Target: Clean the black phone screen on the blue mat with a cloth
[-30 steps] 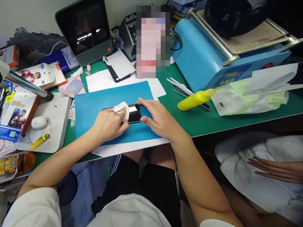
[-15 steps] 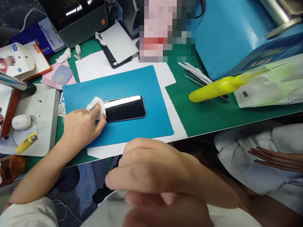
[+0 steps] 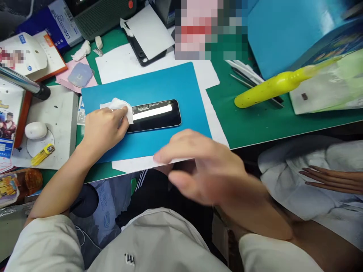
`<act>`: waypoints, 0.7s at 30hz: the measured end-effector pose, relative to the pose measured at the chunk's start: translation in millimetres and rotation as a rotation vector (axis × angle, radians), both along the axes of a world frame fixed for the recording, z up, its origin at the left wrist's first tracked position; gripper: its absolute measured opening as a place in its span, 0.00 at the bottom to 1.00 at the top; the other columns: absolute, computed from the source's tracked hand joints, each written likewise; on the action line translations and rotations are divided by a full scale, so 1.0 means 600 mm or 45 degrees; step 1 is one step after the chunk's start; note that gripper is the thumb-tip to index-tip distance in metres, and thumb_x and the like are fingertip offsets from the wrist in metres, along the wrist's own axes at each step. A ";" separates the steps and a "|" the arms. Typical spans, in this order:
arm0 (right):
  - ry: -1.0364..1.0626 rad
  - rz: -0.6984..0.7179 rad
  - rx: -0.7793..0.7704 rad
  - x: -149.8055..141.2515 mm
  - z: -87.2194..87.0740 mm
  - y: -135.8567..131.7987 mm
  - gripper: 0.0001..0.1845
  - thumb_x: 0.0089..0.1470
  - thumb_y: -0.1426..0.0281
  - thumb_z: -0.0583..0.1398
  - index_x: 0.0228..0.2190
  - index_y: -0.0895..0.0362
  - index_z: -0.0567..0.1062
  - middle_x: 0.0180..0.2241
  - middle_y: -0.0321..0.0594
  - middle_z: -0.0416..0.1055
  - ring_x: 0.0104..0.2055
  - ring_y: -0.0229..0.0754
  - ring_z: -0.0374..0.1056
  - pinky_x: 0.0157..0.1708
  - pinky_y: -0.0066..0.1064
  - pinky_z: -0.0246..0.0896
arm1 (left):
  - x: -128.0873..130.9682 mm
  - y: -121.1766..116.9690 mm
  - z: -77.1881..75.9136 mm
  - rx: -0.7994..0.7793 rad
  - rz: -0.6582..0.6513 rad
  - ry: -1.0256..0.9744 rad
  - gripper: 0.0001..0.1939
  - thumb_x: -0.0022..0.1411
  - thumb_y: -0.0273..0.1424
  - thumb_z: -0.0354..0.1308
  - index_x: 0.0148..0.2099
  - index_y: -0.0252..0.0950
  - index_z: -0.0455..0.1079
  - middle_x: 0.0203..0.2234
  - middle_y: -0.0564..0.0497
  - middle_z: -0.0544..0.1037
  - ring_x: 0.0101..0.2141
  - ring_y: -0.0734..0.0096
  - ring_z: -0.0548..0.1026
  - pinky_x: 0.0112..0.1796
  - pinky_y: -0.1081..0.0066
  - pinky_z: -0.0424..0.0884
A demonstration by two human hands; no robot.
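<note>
A black smartphone (image 3: 155,120) lies screen up on the blue mat (image 3: 170,81), with a bright white reflection along its glass. My left hand (image 3: 104,126) is closed on a white wipe (image 3: 117,102), which covers the phone's left end. That end of the phone is hidden under the wipe and fingers. Over the mat's front edge hovers my right hand (image 3: 207,166), somewhat blurred. Its thumb and forefinger stand apart, nothing shows between them, and it does not touch the phone.
A yellow squeeze bottle (image 3: 263,90) lies to the right over several thin tools (image 3: 246,73). Behind the mat is a dark phone case (image 3: 138,49) under a white card. A yellow lighter (image 3: 42,154) sits at the left. Another person's hand (image 3: 331,179) rests at the far right.
My right hand has moved up and forward toward the mat, and its fingers have opened from a curl. My left hand keeps the wipe on the phone. The camera view has shifted slightly.
</note>
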State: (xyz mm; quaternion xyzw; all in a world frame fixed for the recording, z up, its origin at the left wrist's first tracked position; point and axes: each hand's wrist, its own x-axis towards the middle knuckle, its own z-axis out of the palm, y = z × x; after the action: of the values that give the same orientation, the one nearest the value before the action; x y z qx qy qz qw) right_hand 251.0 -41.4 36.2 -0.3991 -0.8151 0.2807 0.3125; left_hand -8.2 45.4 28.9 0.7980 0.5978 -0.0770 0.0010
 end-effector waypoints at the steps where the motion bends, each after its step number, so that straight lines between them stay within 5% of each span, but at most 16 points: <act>1: 0.105 0.061 0.046 -0.002 -0.013 0.026 0.20 0.75 0.57 0.52 0.57 0.33 0.82 0.37 0.34 0.85 0.44 0.50 0.82 0.46 0.47 0.82 | -0.005 0.002 -0.001 0.011 -0.003 -0.042 0.23 0.76 0.35 0.46 0.55 0.40 0.82 0.35 0.41 0.84 0.40 0.50 0.82 0.36 0.60 0.68; 4: 0.106 -0.067 0.106 -0.007 -0.055 0.088 0.21 0.74 0.61 0.54 0.55 0.45 0.84 0.48 0.42 0.86 0.50 0.55 0.81 0.52 0.53 0.78 | -0.022 0.010 -0.003 0.059 0.015 -0.100 0.20 0.76 0.32 0.47 0.52 0.38 0.82 0.42 0.38 0.84 0.45 0.47 0.82 0.38 0.58 0.70; 8: -0.033 -0.136 0.065 -0.025 -0.084 0.134 0.20 0.72 0.60 0.54 0.53 0.49 0.83 0.50 0.46 0.84 0.53 0.59 0.78 0.56 0.57 0.73 | -0.037 0.017 -0.005 0.092 0.067 -0.061 0.19 0.75 0.29 0.47 0.52 0.36 0.80 0.48 0.36 0.83 0.49 0.44 0.80 0.39 0.56 0.72; 11: -0.141 -0.061 0.127 -0.066 -0.088 0.163 0.18 0.71 0.66 0.53 0.49 0.51 0.83 0.49 0.47 0.83 0.52 0.57 0.75 0.58 0.56 0.69 | -0.038 0.018 -0.007 0.140 0.034 -0.132 0.22 0.76 0.26 0.46 0.61 0.37 0.77 0.54 0.36 0.80 0.54 0.44 0.78 0.44 0.56 0.73; 14: -0.309 -0.029 0.161 -0.118 -0.089 0.193 0.18 0.68 0.73 0.52 0.46 0.56 0.82 0.47 0.51 0.79 0.51 0.58 0.71 0.55 0.53 0.68 | -0.034 0.018 -0.012 0.123 -0.178 -0.228 0.26 0.77 0.26 0.44 0.71 0.38 0.68 0.62 0.37 0.78 0.57 0.47 0.75 0.51 0.56 0.72; 16: -0.390 -0.027 0.160 -0.143 -0.092 0.207 0.18 0.66 0.76 0.52 0.43 0.58 0.81 0.45 0.54 0.78 0.51 0.58 0.70 0.53 0.51 0.67 | -0.031 0.019 -0.015 0.092 -0.259 -0.227 0.24 0.79 0.28 0.43 0.70 0.35 0.68 0.58 0.37 0.80 0.56 0.48 0.76 0.50 0.57 0.72; 21: -0.368 -0.069 0.193 -0.157 -0.099 0.209 0.19 0.66 0.78 0.51 0.45 0.58 0.81 0.46 0.52 0.77 0.51 0.58 0.68 0.53 0.48 0.66 | -0.034 0.019 -0.013 0.078 -0.155 -0.124 0.22 0.75 0.24 0.46 0.61 0.35 0.77 0.48 0.36 0.82 0.50 0.46 0.79 0.40 0.59 0.71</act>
State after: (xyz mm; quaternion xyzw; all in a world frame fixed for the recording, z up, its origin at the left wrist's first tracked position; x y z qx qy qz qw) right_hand 156.8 83.8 -23.1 -0.4327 -0.8592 0.1495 0.2285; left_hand -28.4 57.1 21.0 0.8354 0.5493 -0.0197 0.0012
